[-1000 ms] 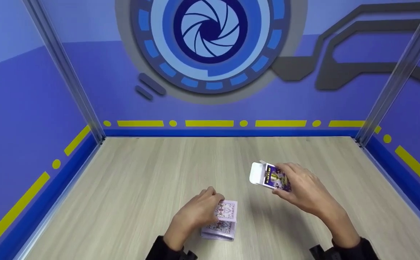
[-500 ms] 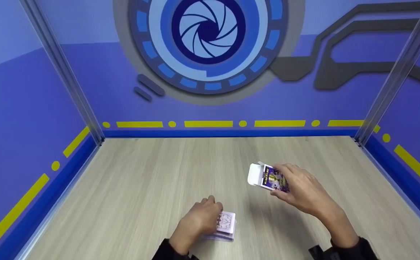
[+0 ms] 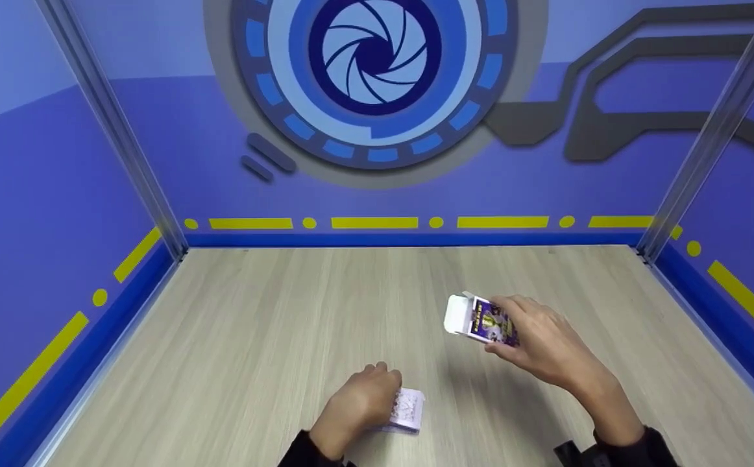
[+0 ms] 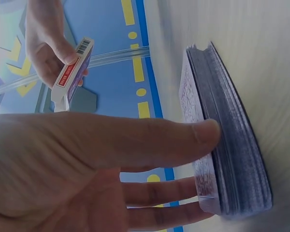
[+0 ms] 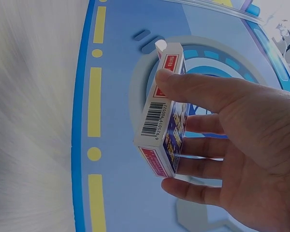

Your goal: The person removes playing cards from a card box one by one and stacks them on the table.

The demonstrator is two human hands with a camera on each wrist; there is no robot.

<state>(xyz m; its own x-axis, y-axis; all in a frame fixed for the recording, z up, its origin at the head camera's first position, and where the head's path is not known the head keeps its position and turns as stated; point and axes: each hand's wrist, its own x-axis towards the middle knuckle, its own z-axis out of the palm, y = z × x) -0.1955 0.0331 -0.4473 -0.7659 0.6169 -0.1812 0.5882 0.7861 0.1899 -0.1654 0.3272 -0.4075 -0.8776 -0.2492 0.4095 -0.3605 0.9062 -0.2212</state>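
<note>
A deck of playing cards [image 3: 408, 407] with patterned pinkish backs lies on the table near its front. My left hand [image 3: 365, 397] grips it from the left. In the left wrist view, the thumb lies on the long edge of the deck [image 4: 239, 159] and fingers reach its other side; the cards are stacked a little unevenly. My right hand [image 3: 549, 337] holds a purple card box [image 3: 495, 322] above the table, its white flap open and pointing left. In the right wrist view, the thumb presses the box's narrow barcode side [image 5: 154, 118], with the fingers behind it.
A light wood-grain table [image 3: 273, 324] spreads around both hands. Blue printed walls [image 3: 377, 194] close it in at the back and both sides, with metal posts [image 3: 117, 130] at the rear corners.
The left hand has lowered the upper part of the deck toward me onto the lower cards, so they now lie together. The right hand and box have barely moved.
</note>
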